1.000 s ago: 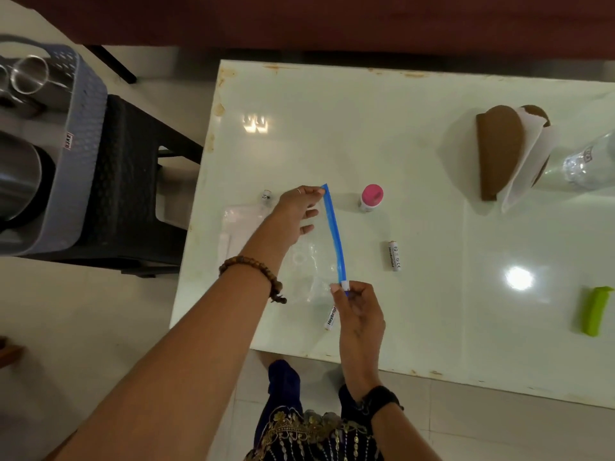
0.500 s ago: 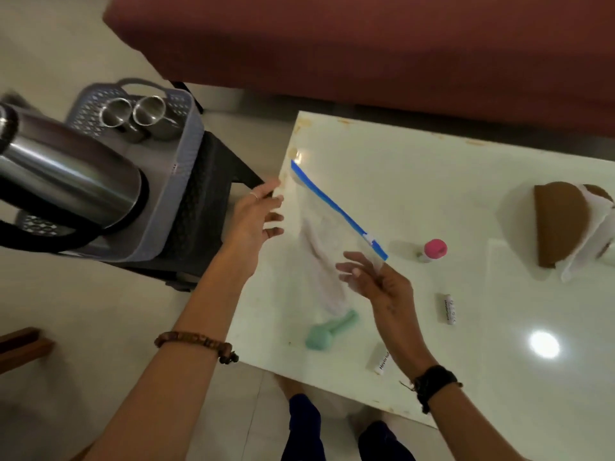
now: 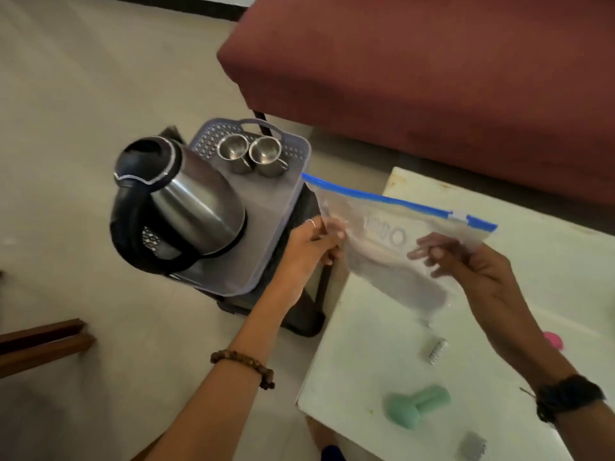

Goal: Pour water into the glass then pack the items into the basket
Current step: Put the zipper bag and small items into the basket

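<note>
Spanning basket (image 3: 266,247) edge and table (image 3: 549,261), a clear zip bag (image 3: 396,247) with blue seal is pinched by left hand (image 3: 309,247) and right hand (image 3: 466,261); its embossed lettering is unreadable.

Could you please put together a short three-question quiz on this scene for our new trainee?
1. True or false: both hands grip the clear plastic zip bag with the blue seal strip.
2. Which stands in the grey perforated plastic basket? A) a steel electric kettle and two steel cups B) a green bottle C) a pink-capped jar
3. Fill in: the mint-green plastic object lies on the white ____.

Key:
1. True: the left hand and the right hand each hold an end.
2. A: steel electric kettle, two steel cups.
3. Table.
</note>
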Demonstrator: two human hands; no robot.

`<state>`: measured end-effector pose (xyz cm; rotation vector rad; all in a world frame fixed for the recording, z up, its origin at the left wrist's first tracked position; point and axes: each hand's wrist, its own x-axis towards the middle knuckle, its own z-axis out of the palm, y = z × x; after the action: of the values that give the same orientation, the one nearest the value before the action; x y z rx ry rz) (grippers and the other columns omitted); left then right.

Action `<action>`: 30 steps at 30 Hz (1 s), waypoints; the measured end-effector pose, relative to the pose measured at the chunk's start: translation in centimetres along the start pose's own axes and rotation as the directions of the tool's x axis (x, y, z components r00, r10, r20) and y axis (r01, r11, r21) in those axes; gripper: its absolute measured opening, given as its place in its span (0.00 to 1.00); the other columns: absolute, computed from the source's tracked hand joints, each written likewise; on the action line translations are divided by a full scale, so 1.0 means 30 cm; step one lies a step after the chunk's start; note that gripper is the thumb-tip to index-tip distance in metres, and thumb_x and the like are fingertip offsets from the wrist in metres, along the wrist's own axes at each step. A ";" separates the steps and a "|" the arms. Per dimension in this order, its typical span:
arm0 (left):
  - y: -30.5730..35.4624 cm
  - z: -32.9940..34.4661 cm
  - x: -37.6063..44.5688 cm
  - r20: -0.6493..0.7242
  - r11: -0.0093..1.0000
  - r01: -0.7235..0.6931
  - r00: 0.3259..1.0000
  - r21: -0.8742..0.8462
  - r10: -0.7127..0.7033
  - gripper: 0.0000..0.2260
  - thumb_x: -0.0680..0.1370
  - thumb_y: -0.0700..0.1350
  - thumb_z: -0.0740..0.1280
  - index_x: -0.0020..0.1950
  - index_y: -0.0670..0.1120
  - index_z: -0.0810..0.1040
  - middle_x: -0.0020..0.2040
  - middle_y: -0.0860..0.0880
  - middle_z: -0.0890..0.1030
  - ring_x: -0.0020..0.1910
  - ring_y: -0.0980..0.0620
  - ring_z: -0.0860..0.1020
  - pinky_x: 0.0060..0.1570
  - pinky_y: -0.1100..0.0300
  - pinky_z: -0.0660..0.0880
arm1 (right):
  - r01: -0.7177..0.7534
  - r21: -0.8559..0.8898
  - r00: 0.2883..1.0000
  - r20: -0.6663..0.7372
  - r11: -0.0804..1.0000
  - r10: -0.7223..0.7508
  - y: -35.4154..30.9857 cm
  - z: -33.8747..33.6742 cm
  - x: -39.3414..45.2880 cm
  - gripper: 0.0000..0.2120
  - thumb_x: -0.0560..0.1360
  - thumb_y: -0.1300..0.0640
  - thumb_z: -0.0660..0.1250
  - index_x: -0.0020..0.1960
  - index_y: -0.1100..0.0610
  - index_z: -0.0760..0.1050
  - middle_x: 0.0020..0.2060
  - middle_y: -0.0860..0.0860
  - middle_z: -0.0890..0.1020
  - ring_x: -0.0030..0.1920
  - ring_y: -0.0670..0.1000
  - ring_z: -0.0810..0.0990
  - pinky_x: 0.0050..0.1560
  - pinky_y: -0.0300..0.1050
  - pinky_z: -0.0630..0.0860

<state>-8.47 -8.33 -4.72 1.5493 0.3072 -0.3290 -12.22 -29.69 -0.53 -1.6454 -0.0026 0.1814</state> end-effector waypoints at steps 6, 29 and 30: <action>0.161 -0.181 0.074 -0.481 0.975 -0.211 0.850 0.064 0.216 0.07 0.75 0.37 0.66 0.42 0.49 0.76 0.40 0.51 0.80 0.39 0.54 0.78 0.41 0.65 0.77 | 0.189 -0.097 0.981 -0.031 0.977 -0.192 -0.097 0.224 0.269 0.08 0.78 0.65 0.60 0.49 0.57 0.76 0.46 0.47 0.81 0.45 0.41 0.78 0.43 0.29 0.73; 0.094 -0.245 0.370 -0.605 0.956 0.031 0.780 0.292 0.160 0.40 0.75 0.35 0.66 0.76 0.43 0.41 0.76 0.37 0.46 0.75 0.41 0.51 0.74 0.50 0.54 | 0.215 -0.577 0.946 0.324 0.788 -0.020 0.005 0.556 0.749 0.17 0.69 0.47 0.71 0.54 0.50 0.72 0.52 0.50 0.80 0.53 0.51 0.77 0.52 0.49 0.74; 0.081 -0.246 0.368 -0.595 0.963 0.033 0.792 0.266 0.137 0.40 0.75 0.35 0.66 0.76 0.43 0.41 0.76 0.37 0.48 0.75 0.41 0.53 0.74 0.49 0.55 | 0.261 -0.656 0.937 0.349 0.708 -0.022 0.013 0.546 0.755 0.16 0.69 0.50 0.72 0.53 0.51 0.72 0.51 0.51 0.80 0.51 0.53 0.77 0.50 0.51 0.75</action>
<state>2.72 -1.11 -6.83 1.9027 0.7508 0.2059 8.14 -10.98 -4.72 -2.3501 -0.5087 0.3566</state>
